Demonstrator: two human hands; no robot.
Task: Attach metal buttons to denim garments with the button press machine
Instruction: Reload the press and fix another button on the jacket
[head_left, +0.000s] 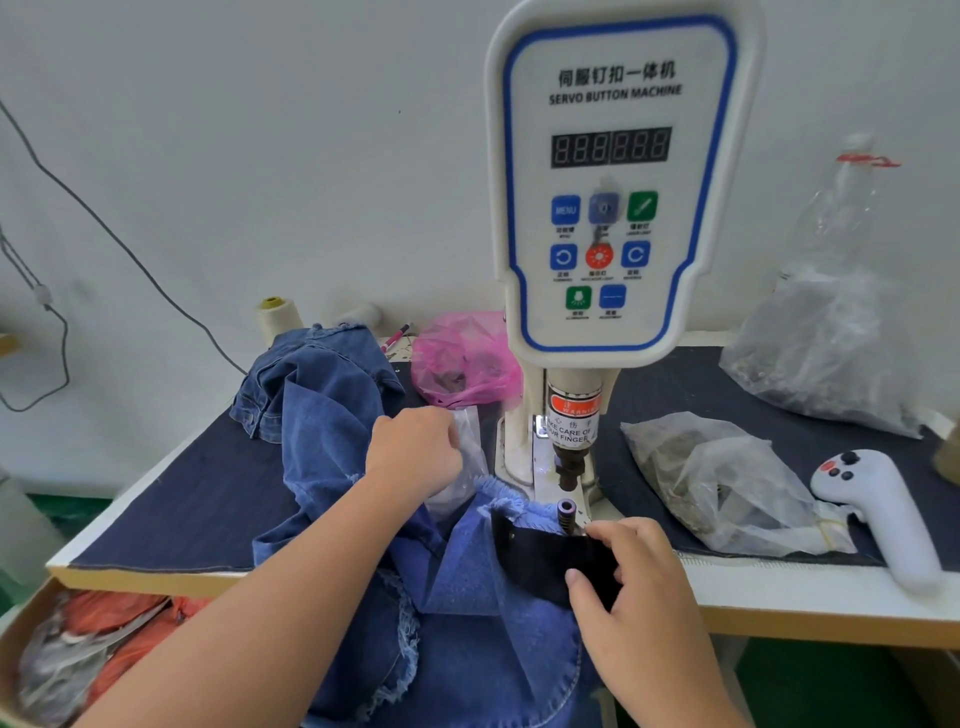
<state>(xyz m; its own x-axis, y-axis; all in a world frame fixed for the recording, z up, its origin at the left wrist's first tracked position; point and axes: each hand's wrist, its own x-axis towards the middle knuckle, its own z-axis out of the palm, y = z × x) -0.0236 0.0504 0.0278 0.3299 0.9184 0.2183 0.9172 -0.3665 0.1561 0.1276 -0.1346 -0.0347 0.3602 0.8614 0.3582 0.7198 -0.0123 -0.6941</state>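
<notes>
Just denim garment (467, 561) under right fingers (592, 582)

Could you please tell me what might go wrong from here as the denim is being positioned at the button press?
1. The right hand, pinching the dark patch, sits right beside the lower die under the punch; if the press cycles now, the fingers could be caught.
2. The frayed denim edge lies bunched beside the die, so the button may land off position.
3. The left hand reaches into a clear bag, leaving the garment held on one side only.
</notes>
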